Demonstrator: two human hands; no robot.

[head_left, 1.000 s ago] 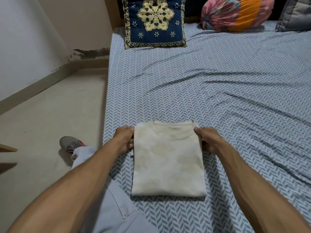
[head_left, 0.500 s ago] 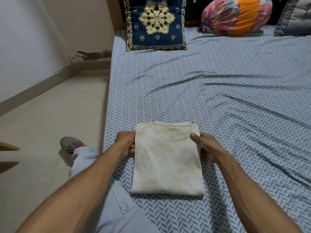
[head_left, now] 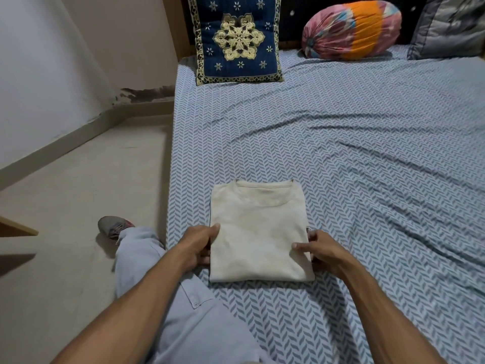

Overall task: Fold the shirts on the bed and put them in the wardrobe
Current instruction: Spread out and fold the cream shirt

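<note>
Patterned bed (head_left: 341, 166): folded shirt (head_left: 258, 232) near its left edge; left hand (head_left: 195, 246) and right hand (head_left: 319, 250) pinch opposite sides (lift level, keeping folds).

Blue cushion (head_left: 237, 40), striped bolster (head_left: 351, 30), grey pillow (head_left: 448, 27)

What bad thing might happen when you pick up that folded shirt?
1. The left hand and right hand grip the shirt only at its side edges, so the middle might sag and the folds open when lifted.
2. The shirt lies near the bed's edge, beside the floor; if a grip slips, it may drop onto the floor and need refolding.
</note>
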